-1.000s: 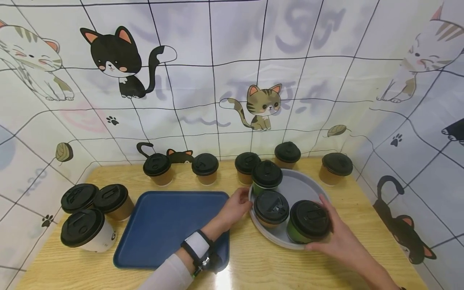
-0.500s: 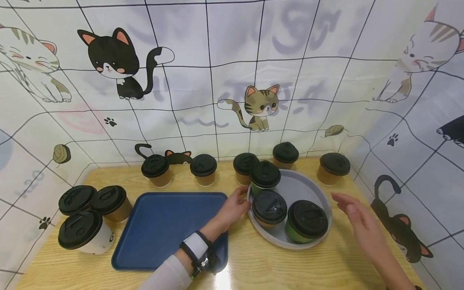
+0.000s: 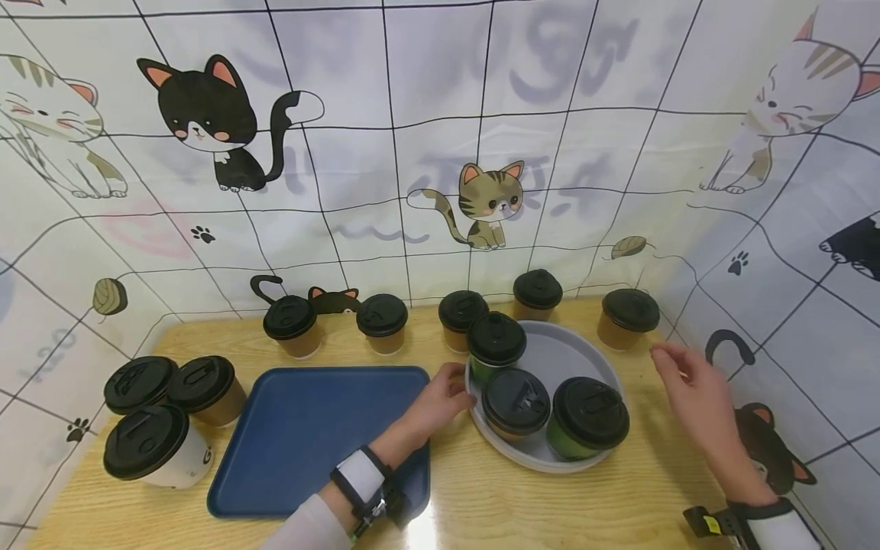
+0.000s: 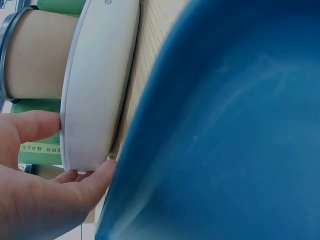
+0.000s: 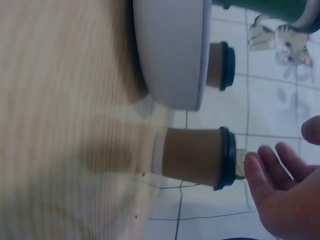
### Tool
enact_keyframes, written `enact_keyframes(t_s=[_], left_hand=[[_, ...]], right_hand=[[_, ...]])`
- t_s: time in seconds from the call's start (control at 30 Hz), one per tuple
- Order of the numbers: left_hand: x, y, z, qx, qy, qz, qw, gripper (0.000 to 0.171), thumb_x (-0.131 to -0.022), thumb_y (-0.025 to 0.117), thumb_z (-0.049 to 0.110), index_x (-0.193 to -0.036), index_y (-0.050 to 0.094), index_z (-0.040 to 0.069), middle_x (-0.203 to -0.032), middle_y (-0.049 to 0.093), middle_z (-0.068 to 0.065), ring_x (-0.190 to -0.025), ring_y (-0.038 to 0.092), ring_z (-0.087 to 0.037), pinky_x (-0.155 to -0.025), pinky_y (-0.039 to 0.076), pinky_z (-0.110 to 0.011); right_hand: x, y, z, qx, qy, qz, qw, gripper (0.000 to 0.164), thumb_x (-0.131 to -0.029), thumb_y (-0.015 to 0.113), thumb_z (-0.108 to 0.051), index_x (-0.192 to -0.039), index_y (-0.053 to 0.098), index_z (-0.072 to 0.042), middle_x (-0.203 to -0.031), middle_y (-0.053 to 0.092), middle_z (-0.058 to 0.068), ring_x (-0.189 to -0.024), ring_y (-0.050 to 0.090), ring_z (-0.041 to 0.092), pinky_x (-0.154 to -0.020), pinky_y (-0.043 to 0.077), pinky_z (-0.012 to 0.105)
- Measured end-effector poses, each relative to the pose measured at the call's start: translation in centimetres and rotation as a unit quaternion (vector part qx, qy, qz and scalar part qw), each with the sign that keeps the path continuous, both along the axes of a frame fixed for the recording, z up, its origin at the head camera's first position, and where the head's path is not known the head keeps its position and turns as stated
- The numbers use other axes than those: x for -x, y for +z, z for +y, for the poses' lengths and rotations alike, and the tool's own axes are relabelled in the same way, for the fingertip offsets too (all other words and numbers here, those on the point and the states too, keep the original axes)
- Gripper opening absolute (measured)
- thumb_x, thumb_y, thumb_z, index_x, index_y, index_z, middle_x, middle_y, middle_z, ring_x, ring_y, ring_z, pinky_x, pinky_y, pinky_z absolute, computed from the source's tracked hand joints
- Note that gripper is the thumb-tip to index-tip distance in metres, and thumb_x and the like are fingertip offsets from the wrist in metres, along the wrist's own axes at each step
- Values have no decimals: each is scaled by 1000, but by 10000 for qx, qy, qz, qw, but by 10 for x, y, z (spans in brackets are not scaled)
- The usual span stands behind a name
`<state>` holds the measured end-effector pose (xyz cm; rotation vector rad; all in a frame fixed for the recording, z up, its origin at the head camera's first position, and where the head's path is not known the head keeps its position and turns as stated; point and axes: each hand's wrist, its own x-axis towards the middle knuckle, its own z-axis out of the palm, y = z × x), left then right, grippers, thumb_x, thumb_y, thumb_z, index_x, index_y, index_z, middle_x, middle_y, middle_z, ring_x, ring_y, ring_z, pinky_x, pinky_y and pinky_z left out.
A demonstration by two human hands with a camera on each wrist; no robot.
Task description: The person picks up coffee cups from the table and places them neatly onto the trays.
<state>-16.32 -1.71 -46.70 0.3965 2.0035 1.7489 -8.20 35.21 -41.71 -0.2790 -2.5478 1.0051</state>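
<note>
My left hand [image 3: 436, 403] holds the left rim of a round grey tray [image 3: 571, 344], thumb on the rim and fingers low on its side in the left wrist view. On that tray stand a green cup [image 3: 574, 444] with a black lid, another green cup [image 3: 496, 344] behind, and a brown cup [image 4: 42, 55] between them. My right hand [image 3: 701, 393], fingers loosely bent and holding nothing, hovers right of the tray. Nearest to it is a lidded brown paper cup [image 5: 192, 156] on the table, apart from its fingers.
A blue rectangular tray [image 3: 323, 435] lies left of the round tray. A white cup [image 3: 180, 462] and two brown-toned cups [image 3: 223, 401] cluster at far left. Several lidded cups [image 3: 382, 325] line the back of the wooden table [image 3: 495, 504], before a cat-print cloth [image 3: 357, 176].
My right hand has let go of the front green cup, leaving it on the round tray, and has moved right and back toward the brown cup. My left hand stays at the rim.
</note>
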Motion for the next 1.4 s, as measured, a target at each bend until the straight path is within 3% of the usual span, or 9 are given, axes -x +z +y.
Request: enact_keyframes(t_s=[0.1, 0.2, 0.27, 0.33, 0.57, 0.73, 0.93, 1.13, 1.4], left_hand=[[-2, 2, -2, 124, 51, 43, 9999, 59, -98, 64, 8, -149, 37, -6, -147, 49, -26, -140, 47, -42, -109, 45, -51], [-3, 2, -3, 193, 69, 88, 9997, 63, -96, 66, 8, -149, 36, -8, -142, 52, -25, -137, 49, -43, -107, 46, -51], [-3, 2, -3, 185, 50, 144, 9997, 65, -96, 66, 7, -150, 35, -9, -140, 53, -26, -136, 49, -44, -106, 46, -51], [-3, 1, -2, 143, 14, 171, 9997, 64, -95, 65, 6, -150, 36, -9, -142, 51, -26, -138, 48, -44, -106, 47, -49], [-5, 1, -2, -18, -66, 255, 9997, 60, -96, 63, 2, -149, 37, -8, -145, 48, -26, -141, 46, -43, -107, 46, -48], [-5, 1, -3, -46, -67, 220, 9997, 59, -97, 62, 2, -150, 37, -8, -147, 47, -26, -142, 45, -43, -107, 46, -48], [-5, 0, -3, -66, -75, 234, 9997, 59, -98, 62, 2, -150, 37, -7, -148, 46, -26, -142, 44, -43, -108, 46, -48], [-5, 0, -3, 15, -60, 225, 9997, 59, -98, 62, 3, -150, 37, -6, -147, 47, -25, -142, 45, -43, -108, 45, -49], [-5, 1, -3, 72, -13, 205, 9998, 60, -97, 64, 4, -150, 38, -5, -145, 48, -24, -141, 45, -43, -108, 45, -50]], right_hand=[[15, -4, 8, 183, -150, -125, 9996, 59, -108, 51, -41, -146, 49, 4, -141, 55, 28, -127, 53, 47, -98, 46, 24], [32, -9, 16, 487, -182, -243, 9984, 74, -105, 58, -42, -155, 33, 7, -148, 45, 32, -133, 46, 53, -108, 46, 48], [43, -11, 20, 656, -167, -319, 9972, 88, -101, 64, -43, -159, 21, 7, -153, 37, 35, -136, 41, 56, -107, 39, 66], [53, -13, 24, 758, -93, -357, 9964, 101, -98, 70, -42, -162, 10, 6, -156, 28, 38, -139, 34, 60, -106, 34, 72], [81, -25, 33, 636, 186, -496, 9966, 127, -90, 81, -42, -162, -16, -2, -160, 8, 44, -146, 15, 63, -112, 19, 76], [93, -34, 34, 901, 439, -404, 9941, 132, -88, 84, -35, -161, -23, -7, -161, 1, 43, -149, 7, 58, -118, 11, 71], [105, -43, 37, 1005, 306, -468, 9934, 133, -88, 84, -36, -160, -25, -9, -163, -7, 40, -151, 3, 55, -121, 8, 66], [107, -45, 33, 1195, 177, -410, 9918, 130, -87, 84, -36, -162, -19, -10, -165, -2, 37, -152, 10, 53, -122, 12, 62], [108, -48, 33, 1120, 76, -393, 9929, 116, -88, 82, -37, -160, 0, 3, -158, 18, 37, -142, 29, 52, -117, 24, 62]])
